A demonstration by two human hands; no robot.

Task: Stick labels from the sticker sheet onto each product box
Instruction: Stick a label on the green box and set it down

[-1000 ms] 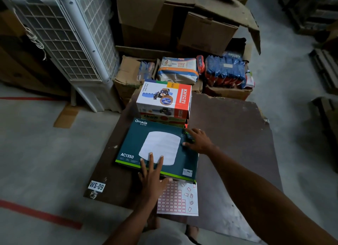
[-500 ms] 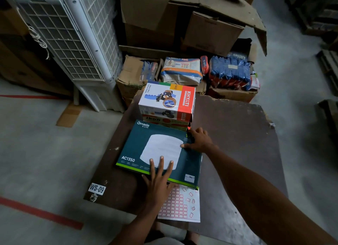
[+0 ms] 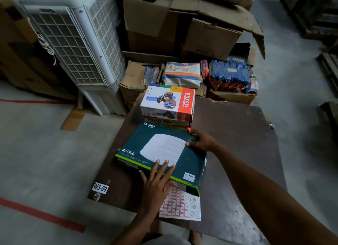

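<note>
A: Green box (image 3: 161, 151) sits on the tabletop (image 3: 237, 135), its near edge overhanging the sticker sheet (image 3: 180, 205). A stack of smaller boxes (image 3: 167, 105) stands just behind it.

B: Hands?

A: Left hand (image 3: 155, 182): fingers straight, flat on the near edge of the lid, grasping nothing. Right hand (image 3: 200, 140): fingers curled over the far right corner, thumb on top.

B: Handling?

A: Judged: stiff card, flat and wide, probably light. Take it by opposite edges. The glossy face may slide. The sheet is thin and limp; lift it by a free corner.
</note>
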